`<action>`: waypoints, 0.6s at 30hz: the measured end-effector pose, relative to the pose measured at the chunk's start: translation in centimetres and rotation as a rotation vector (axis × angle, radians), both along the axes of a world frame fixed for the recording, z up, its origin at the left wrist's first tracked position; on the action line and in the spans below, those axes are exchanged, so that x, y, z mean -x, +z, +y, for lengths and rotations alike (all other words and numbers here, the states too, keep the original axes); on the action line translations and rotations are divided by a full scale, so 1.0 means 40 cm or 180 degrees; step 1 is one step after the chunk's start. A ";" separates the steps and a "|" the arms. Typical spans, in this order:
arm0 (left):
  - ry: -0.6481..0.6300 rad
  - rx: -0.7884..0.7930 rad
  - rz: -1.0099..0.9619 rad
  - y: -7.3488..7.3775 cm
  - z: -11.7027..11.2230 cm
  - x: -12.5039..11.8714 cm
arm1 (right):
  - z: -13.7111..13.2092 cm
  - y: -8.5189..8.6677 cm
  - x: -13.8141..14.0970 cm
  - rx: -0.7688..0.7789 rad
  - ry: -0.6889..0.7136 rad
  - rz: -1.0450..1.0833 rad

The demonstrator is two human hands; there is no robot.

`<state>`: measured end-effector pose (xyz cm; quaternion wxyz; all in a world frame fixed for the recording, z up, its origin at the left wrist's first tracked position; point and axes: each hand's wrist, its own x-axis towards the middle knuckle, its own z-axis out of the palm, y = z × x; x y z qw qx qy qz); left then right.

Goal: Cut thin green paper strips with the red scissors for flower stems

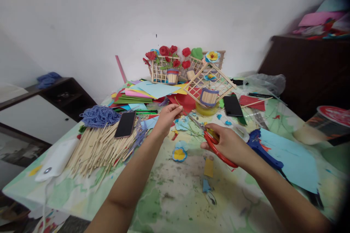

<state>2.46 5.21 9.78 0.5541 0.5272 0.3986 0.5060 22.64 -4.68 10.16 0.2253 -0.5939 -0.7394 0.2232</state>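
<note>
My right hand (pixel 228 145) is closed around the red handles of a pair of scissors (pixel 216 142), whose blades point up and left toward my other hand. My left hand (pixel 167 116) is raised over the table with its fingers pinched on a thin wooden stick (pixel 179 103). A small blue and yellow paper flower (pixel 179 154) lies on the table between my forearms. Paper scraps lie around it.
A heap of wooden sticks (pixel 98 149) with a phone (pixel 125 124) and blue yarn (pixel 98 115) lies at left. Stacked coloured paper (pixel 142 94), stick lattices with paper flowers (pixel 175 67), a second phone (pixel 232 105), a blue glue gun (pixel 262 149) and a light blue sheet (pixel 295 160) crowd the table.
</note>
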 end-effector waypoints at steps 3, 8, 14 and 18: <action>-0.0009 0.0009 -0.0011 0.001 -0.001 0.001 | 0.003 -0.001 -0.002 0.0038 0.0051 0.0079; 0.0003 0.0052 -0.0015 0.002 -0.003 0.001 | 0.008 -0.009 -0.003 0.0033 0.0068 0.0102; 0.0126 -0.0037 -0.0127 0.006 0.000 0.007 | 0.010 -0.008 -0.007 -0.0028 0.0003 0.0011; 0.0382 -0.0023 -0.0303 0.018 0.001 0.014 | 0.026 -0.017 -0.013 -0.0069 -0.0133 -0.0057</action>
